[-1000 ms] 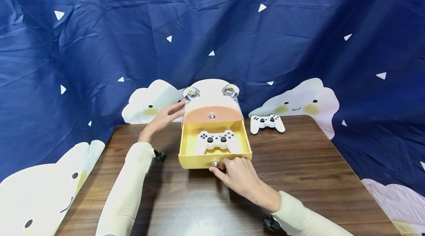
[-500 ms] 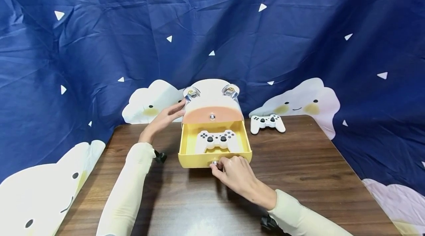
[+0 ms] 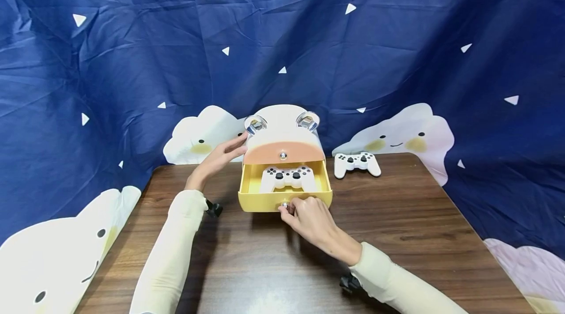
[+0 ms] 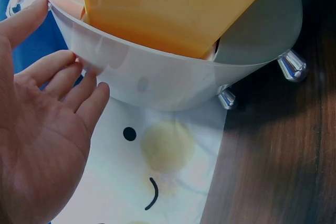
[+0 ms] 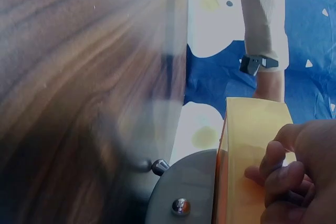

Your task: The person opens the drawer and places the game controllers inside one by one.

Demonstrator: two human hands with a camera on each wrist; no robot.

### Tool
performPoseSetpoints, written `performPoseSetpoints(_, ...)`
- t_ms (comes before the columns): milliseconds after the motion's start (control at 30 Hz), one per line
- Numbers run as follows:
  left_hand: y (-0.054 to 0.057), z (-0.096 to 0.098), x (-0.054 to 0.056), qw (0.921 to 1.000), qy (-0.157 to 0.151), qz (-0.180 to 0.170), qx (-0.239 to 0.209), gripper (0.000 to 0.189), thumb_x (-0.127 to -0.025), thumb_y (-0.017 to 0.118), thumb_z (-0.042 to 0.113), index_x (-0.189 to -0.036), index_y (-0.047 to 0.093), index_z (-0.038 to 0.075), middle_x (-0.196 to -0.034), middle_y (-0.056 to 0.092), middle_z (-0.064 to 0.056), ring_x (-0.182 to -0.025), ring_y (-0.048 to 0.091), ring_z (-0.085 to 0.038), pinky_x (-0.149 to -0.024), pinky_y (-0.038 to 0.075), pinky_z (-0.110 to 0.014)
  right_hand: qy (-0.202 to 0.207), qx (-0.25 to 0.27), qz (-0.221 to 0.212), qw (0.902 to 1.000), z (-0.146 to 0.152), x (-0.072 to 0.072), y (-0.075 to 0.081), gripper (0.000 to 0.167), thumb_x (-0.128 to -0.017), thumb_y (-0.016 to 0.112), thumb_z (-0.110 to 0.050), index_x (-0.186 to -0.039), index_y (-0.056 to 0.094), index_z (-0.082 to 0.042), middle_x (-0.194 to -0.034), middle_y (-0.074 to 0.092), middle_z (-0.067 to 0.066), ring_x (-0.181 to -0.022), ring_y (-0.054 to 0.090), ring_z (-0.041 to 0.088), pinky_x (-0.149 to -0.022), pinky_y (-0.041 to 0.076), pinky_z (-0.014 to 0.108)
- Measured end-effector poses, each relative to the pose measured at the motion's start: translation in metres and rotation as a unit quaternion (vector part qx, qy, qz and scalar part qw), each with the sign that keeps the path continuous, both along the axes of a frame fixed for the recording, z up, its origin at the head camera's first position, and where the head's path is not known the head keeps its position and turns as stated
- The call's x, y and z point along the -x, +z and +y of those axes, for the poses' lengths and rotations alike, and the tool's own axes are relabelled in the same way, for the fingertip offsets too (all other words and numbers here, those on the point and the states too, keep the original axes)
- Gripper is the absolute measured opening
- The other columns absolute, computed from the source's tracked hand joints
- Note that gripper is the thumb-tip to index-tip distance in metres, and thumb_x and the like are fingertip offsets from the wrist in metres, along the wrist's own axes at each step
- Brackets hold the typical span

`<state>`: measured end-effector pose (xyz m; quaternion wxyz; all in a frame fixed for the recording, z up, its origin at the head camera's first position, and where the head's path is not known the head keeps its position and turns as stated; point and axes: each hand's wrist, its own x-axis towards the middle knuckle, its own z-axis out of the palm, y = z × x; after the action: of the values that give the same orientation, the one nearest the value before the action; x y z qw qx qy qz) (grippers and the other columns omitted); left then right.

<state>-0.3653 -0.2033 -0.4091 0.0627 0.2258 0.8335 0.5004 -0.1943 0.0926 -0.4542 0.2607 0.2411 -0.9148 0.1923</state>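
A small white drawer cabinet (image 3: pixel 282 130) with two chrome rings on top stands at the back of the table. Its peach upper drawer (image 3: pixel 300 152) is in. The yellow lower drawer (image 3: pixel 260 202) is partly out, and a white game controller (image 3: pixel 288 176) lies inside it. My right hand (image 3: pixel 315 221) pinches the drawer's round silver knob (image 3: pixel 284 204) between thumb and curled fingers. With extended fingers, my left hand (image 3: pixel 218 159) rests its fingertips at the cabinet's left side; the left wrist view shows them at the white wall (image 4: pixel 142 77).
A second white game controller (image 3: pixel 356 164) lies on the wooden table (image 3: pixel 397 216), right of the cabinet near the back edge. Behind hangs a blue curtain (image 3: pixel 282 34) with cloud prints. Short chrome feet (image 4: pixel 293 66) hold up the cabinet.
The yellow drawer has slid partway in toward the cabinet, carrying the controller in it. My right hand has moved away from me with the knob; the left hand has stayed in place.
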Motion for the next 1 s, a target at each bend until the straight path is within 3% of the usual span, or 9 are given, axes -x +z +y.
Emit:
performPoseSetpoints(200,0.001,0.001,0.001,1.0000,-0.004,0.006,0.003,0.061,-0.107,0.062,0.048,-0.163,0.045,0.031,-0.171,0.039,0.010,-0.163,0.030,-0.020,-0.135,0.022,-0.048,-0.002,0.004,-0.010,0.9999,0.000,0.016,0.001,0.042,-0.096,0.075,-0.035,-0.062,0.052,-0.025,-0.051,0.046,-0.013,-0.047,0.047,0.008,-0.044,0.039,0.026)
performPoseSetpoints(500,-0.003,-0.002,0.003,1.0000,-0.004,0.007,0.006,0.062,-0.108,0.061,0.047,-0.164,0.043,0.030,-0.172,0.038,0.009,-0.163,0.029,-0.021,-0.135,0.021,-0.050,-0.006,0.021,-0.037,0.9991,0.001,0.040,0.001,0.041,-0.097,0.074,-0.033,-0.063,0.054,-0.022,-0.053,0.051,-0.010,-0.050,0.053,0.013,-0.049,0.049,0.034)
performPoseSetpoints(1000,-0.003,-0.002,0.003,0.9999,-0.007,0.011,-0.002,0.062,-0.107,0.062,0.049,-0.164,0.044,0.031,-0.171,0.039,0.007,-0.162,0.032,-0.022,-0.134,0.024,-0.050,-0.028,0.028,-0.082,0.9959,-0.002,0.072,0.003,0.042,-0.099,0.072,-0.036,-0.063,0.056,-0.022,-0.053,0.050,-0.008,-0.054,0.053,0.016,-0.052,0.051,0.037)
